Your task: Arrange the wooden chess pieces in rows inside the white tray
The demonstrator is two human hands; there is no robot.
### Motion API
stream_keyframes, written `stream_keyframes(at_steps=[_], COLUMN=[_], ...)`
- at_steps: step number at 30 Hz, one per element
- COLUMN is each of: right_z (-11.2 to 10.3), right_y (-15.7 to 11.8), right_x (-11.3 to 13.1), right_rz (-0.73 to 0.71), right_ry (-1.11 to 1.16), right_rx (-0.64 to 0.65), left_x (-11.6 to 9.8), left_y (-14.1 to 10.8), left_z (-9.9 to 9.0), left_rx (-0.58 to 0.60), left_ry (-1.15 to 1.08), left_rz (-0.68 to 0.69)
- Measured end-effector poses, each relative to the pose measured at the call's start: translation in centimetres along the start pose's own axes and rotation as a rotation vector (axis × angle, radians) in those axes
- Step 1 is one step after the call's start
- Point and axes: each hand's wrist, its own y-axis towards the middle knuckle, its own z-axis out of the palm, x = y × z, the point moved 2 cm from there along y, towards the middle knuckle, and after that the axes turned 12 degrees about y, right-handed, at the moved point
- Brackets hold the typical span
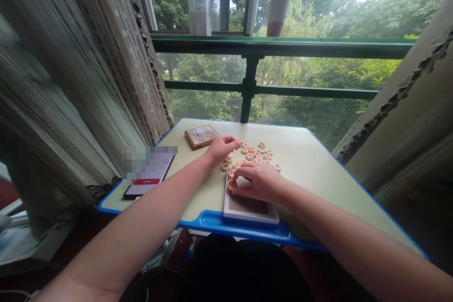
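Two curtains (95, 56) are flanking the surface (314, 184), with a green railing (300, 48) running behind. Phone (155, 165) is lying at left, beside the left forearm (159, 198); box (201, 136) is sitting just beside the left hand (220, 148). Tray (247, 217) is resting at the near edge, the right hand (264, 180) partly covering it. Loose pieces (250, 156) are clustering beyond the tray, some just beside the left fingertips. Hands are working apart: right is pinching one red-marked piece (231, 184) near the tray's far left corner; cannot tell whether left is gripping any.
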Motion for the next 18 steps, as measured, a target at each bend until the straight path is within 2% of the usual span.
stream_keyframes(at_steps=[4,11,18], right_z=[0.0,0.0,0.1], right_y=[0.0,-0.1,0.0], right_x=[0.0,-0.1,-0.2], right_rz=[0.007,0.032,0.031], right_ry=[0.014,0.002,0.010], right_rx=[-0.004,-0.036,-0.018], left_x=[0.4,1.7,1.9], left_y=[0.5,1.6,1.7], left_z=[-0.4,-1.3,-0.8], left_rx=[-0.036,-0.190,-0.169], left_ry=[-0.013,0.004,0.046], left_rz=[-0.020,-0.048,-0.047])
